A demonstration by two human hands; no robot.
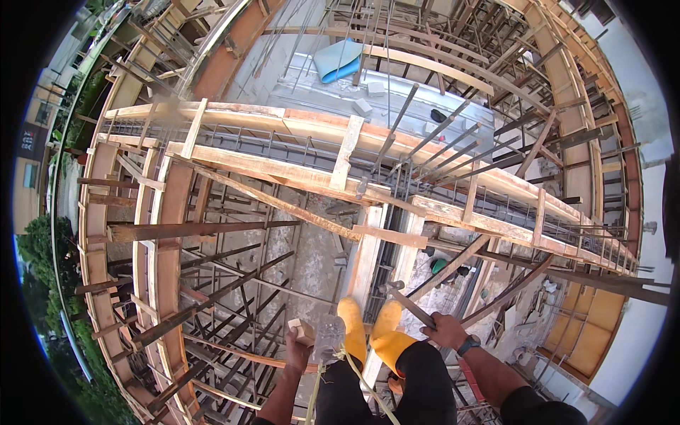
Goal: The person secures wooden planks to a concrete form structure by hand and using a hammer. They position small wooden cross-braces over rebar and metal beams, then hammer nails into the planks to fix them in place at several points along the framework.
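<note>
My right hand is wrapped round the handle of a hammer. The hammer's head points away from me, just right of my yellow boots. A short wooden block is gripped in my left hand, low and left of the boots. Between that hand and the boots hangs a clear plastic container or bag, with pale string running down over my dark trousers. My feet stand on the timber sides of a narrow beam form with steel bars inside.
A long timber beam form with rebar crosses ahead, and upright steel bars rise at the junction. Wooden props and open drops lie on both sides. Beyond are metal decking and a blue sheet. A green rounded thing shows below.
</note>
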